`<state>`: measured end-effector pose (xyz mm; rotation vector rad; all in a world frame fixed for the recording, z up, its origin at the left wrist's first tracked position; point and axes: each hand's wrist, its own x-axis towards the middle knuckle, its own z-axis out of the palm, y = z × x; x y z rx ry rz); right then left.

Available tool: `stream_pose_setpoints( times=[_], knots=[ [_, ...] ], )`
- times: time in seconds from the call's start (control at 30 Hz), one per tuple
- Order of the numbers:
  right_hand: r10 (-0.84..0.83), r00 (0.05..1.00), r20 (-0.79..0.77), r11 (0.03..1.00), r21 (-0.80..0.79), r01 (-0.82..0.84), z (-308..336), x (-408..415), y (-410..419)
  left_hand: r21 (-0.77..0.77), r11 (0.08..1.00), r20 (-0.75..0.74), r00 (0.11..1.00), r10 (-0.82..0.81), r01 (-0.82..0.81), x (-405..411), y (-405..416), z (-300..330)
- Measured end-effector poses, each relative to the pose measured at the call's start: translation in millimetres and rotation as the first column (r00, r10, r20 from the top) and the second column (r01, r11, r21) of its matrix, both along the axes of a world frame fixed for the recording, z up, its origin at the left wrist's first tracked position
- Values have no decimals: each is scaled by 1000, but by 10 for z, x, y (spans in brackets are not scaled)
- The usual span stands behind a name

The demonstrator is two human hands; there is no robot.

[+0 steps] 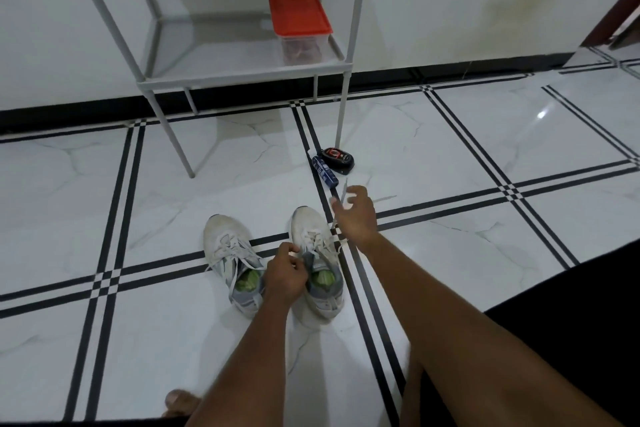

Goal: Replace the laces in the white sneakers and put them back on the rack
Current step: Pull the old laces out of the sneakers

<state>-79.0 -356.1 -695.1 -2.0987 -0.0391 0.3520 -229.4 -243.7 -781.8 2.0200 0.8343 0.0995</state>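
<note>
Two white sneakers stand side by side on the tiled floor, toes pointing away from me. The left sneaker [228, 253] has loose white laces spilling over its sides. My left hand [284, 274] grips the tongue area of the right sneaker [313, 236]. My right hand [355, 215] is raised beyond that shoe's toe and pinches a white lace [343, 192] that runs back down to the right sneaker. The white metal rack [242, 74] stands behind the shoes against the wall.
A clear box with a red lid [299, 15] sits on the rack's lower shelf. A dark blue tube [325, 172] and a black tin [337, 159] lie on the floor by the rack's front right leg. My bare toes [180, 400] show at the bottom edge.
</note>
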Motion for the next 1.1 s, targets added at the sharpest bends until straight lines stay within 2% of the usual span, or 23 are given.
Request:
stream_pose_setpoints(
  times=[0.07,0.17,0.2,0.27,0.33,0.43,0.47,0.53,0.6,0.63,0.7,0.77,0.83,0.9,0.93,0.97,1.0,1.03,1.07,1.1],
  knots=[
    [130,992,10,974,-190,-125,-113,-76,-132,33,996,-11,997,-78,78,25,-11,36],
    [261,953,-152,917,-270,-294,-301,-362,-275,117,968,-95,973,-212,222,125,-44,95],
    [318,939,-132,885,-314,-344,-406,-434,-307,137,958,-125,964,-236,253,151,-60,110],
    [365,929,-55,856,-372,-359,-534,-561,-352,169,944,-173,952,-254,282,182,-82,130],
    [342,940,1,867,-387,-315,-584,-620,-372,204,934,-191,948,-254,292,195,-89,156],
    [297,955,12,880,-393,-268,-614,-633,-388,222,925,-118,950,-290,310,216,-44,118],
    [280,960,3,882,-396,-256,-602,-631,-392,196,936,-101,955,-278,293,210,-25,115],
    [254,967,-9,887,-397,-236,-612,-621,-398,-52,995,-65,994,-90,87,191,32,49],
    [255,967,-16,878,-415,-238,-602,-641,-375,-318,928,-123,979,164,-195,160,83,-39],
    [260,966,-10,873,-424,-239,-596,-656,-362,-351,899,-139,964,226,-261,158,95,-111],
    [262,965,-3,875,-422,-239,-592,-665,-354,-231,946,-88,973,213,-228,136,23,13],
    [268,963,-5,880,-406,-247,-613,-673,-378,13,1000,25,1000,10,-10,147,-58,140],
    [270,963,-19,891,-374,-257,-637,-685,-401,247,938,-52,970,-237,243,177,-119,177],
    [261,965,-26,903,-346,-253,-639,-694,-401,418,844,-161,942,-294,335,230,-140,186],
    [260,965,-27,904,-343,-254,-638,-701,-395,454,828,-186,943,-274,330,256,-148,200],
    [256,966,-24,905,-346,-248,-639,-708,-401,446,843,-175,953,-248,301,292,-158,185],
    [250,968,-20,903,-355,-241,-637,-707,-399,376,898,-136,973,-189,227,315,-170,194],
    [241,970,-15,903,-364,-230,-643,-706,-409,217,973,-61,996,-63,75,344,-167,181],
    [237,971,-14,903,-367,-225,-642,-699,-412,-22,991,-12,991,135,-135,370,-159,211],
    [236,972,-12,903,-366,-224,-647,-695,-411,-258,916,1,948,318,-307,375,-139,222]
  ],
)
